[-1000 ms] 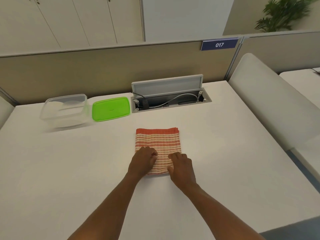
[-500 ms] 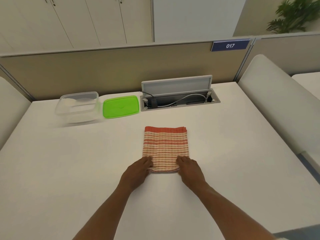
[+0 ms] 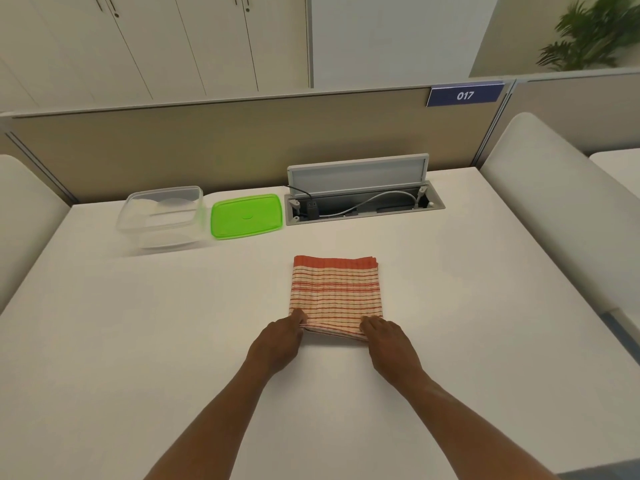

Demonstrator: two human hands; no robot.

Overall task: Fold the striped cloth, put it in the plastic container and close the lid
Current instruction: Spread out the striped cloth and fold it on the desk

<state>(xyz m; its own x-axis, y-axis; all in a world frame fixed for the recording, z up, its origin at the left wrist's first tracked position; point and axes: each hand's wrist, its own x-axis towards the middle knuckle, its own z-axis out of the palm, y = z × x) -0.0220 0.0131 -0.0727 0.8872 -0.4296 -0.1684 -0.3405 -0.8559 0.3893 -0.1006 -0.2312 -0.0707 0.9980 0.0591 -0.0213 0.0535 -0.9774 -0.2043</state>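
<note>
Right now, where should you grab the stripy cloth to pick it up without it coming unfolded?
Probably at its two near corners, coming from the near side. The striped cloth lies flat in a folded stack, and its near edge shows the layers bunched together. The left hand and right hand already pinch those corners, so a grip through all the layers should keep the folds together.

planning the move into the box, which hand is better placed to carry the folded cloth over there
Left, probably. The left hand already pinches the cloth's near left corner, and the clear container stands open at the far left. The right hand would have to cross over.
</note>
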